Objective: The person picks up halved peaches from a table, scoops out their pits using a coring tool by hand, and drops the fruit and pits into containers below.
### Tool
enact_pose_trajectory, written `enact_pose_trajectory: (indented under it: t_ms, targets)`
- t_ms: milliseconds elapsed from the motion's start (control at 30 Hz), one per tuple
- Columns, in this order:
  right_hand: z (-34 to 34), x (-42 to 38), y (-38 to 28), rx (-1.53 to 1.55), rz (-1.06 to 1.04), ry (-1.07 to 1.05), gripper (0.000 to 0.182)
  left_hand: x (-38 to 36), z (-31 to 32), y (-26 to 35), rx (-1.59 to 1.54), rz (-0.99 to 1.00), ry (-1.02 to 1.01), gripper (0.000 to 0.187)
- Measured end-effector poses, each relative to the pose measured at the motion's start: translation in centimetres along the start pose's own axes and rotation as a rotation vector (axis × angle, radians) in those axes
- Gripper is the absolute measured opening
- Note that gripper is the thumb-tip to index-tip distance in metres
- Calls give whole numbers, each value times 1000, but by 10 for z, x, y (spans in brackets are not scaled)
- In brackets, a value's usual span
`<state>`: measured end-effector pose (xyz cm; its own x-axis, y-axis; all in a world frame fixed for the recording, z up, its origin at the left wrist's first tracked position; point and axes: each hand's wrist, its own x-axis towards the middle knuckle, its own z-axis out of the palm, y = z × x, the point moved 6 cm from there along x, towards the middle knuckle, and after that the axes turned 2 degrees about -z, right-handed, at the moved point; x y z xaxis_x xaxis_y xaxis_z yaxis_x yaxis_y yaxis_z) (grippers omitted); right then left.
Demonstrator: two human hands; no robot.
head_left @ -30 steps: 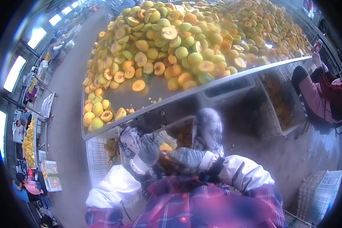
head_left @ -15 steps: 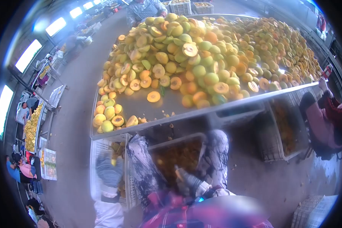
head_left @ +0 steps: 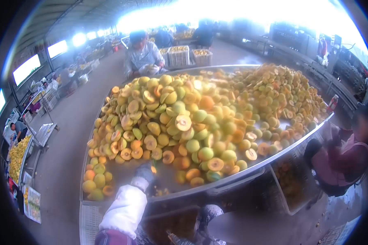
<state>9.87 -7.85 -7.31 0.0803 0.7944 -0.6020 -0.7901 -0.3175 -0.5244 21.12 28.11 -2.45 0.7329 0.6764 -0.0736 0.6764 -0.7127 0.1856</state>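
Left hand (head_left: 144, 173) — seemingly touching one fruit half (head_left: 153, 169), grip unclear | Right hand (head_left: 179, 240) — blurred, can't tell

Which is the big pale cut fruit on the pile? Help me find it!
Find the big table and its fruit pile. From the left hand, look up and slightly right, onto the pile's front slope. The cut fruit shows a wide, pale face with a darker middle, while its closest neighbours mostly show rounded skin.

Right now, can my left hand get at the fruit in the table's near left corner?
Probably yes: the left hand is over the table, close beside that fruit, with only bare surface between.
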Motion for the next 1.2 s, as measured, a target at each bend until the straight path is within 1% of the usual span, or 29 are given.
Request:
enact_pose_trajectory:
  t_ms: [33, 100, 133, 200, 233, 267, 333, 367, 400, 467, 500, 533, 567, 600, 633, 667, 700, 733, 767, 800, 833, 867, 900, 933, 967, 1000, 1033, 1133, 1200]
  targets:
    - [1, -2, 0, -2, -19, 0, 38, -7, -10, 11, -2, 14, 17, 53]
    - [2, -4, -2, 1, -60, -4, 36, -49, -54, 39, -274, 30, 206, 44]
    - [3, -5, -2, 2, -79, -9, 36, -68, -72, 51, -274, 37, 211, 44]
    - [3, -7, -2, 8, -119, -18, 35, -101, -90, 59, -1054, -54, 66, 40]
    - [3, -8, -7, -1, -152, -23, 35, -112, -82, 52, -1342, -181, -61, 37]
    - [6, -10, -6, -2, -169, -29, 34, -128, -79, 47, -1341, -188, -57, 37]
    - [18, -21, -13, -20, -192, -52, 35, -170, -63, 48, -1944, -287, -179, 39]
    - [25, -27, -31, -38, -222, -73, 35, -196, -82, 66, -2085, -322, -195, 43]
    - [33, -34, -49, -57, -251, -94, 35, -202, -73, 69, -2088, -327, -187, 43]
    - [49, -44, -71, -84, -295, -135, 36, -217, -59, 52, -1705, -57, 279, 42]
    - [54, -48, -66, -94, -309, -154, 37, -231, -50, 46, -1484, 60, 479, 41]
    - [44, -41, -68, -501, -552, 43, 36, -252, -48, 47, -1245, 165, 655, 41]
    - [68, -68, -84, -303, -586, -13, 36, -267, -54, 53, -1242, 128, 639, 41]
    - [66, -62, -88, -960, -808, 144, 34, -285, -85, 67, -1258, 226, 724, 38]
    - [60, -53, -80, -854, -846, 116, 32, -298, -116, 80, -1268, 323, 805, 36]
    - [69, -62, -87, -885, -873, 101, 31, -309, -131, 87, -1273, 425, 885, 34]
    - [74, -66, -87, -910, -858, 104, 31, -312, -122, 85, -1283, 301, 800, 31]
    - [83, -71, -90, -1086, -884, 48, 31, -306, -109, 82, -1346, 186, 671, 30]
    - [80, -67, -85, -1011, -800, 74, 30, -300, -94, 74, -1453, 53, 543, 29]
    - [76, -65, -79, -940, -723, 102, 30, -296, -83, 70, -1534, -49, 469, 28]
    - [72, -61, -74, -936, -713, 106, 30, -294, -75, 69, -1585, -133, 443, 27]
    - [72, -58, -73, -1080, -863, 119, 29, -295, -68, 70, -1603, -208, 470, 26]
    - [76, -60, -73, -1222, -1015, 131, 28, -297, -61, 73, -1565, -263, 570, 25]
    - [76, -60, -71, -1219, -1010, 132, 28, -301, -55, 79, -1462, -286, 761, 24]
    - [75, -57, -71, -1188, -951, 147, 27, -305, -56, 85, -1320, -267, 982, 23]
    - [74, -55, -71, -1156, -893, 164, 26, -309, -57, 91, -1209, -264, 1130, 22]
    - [76, -56, -71, -1150, -888, 168, 26, -309, -53, 90, -1207, -264, 1122, 22]
    - [76, -53, -66, -1058, -891, 148, 26, -307, -40, 85, -1541, -568, 865, 22]
    - [80, -51, -56, -1303, -1147, 164, 31, -307, -26, 86, -1728, -778, 665, 23]
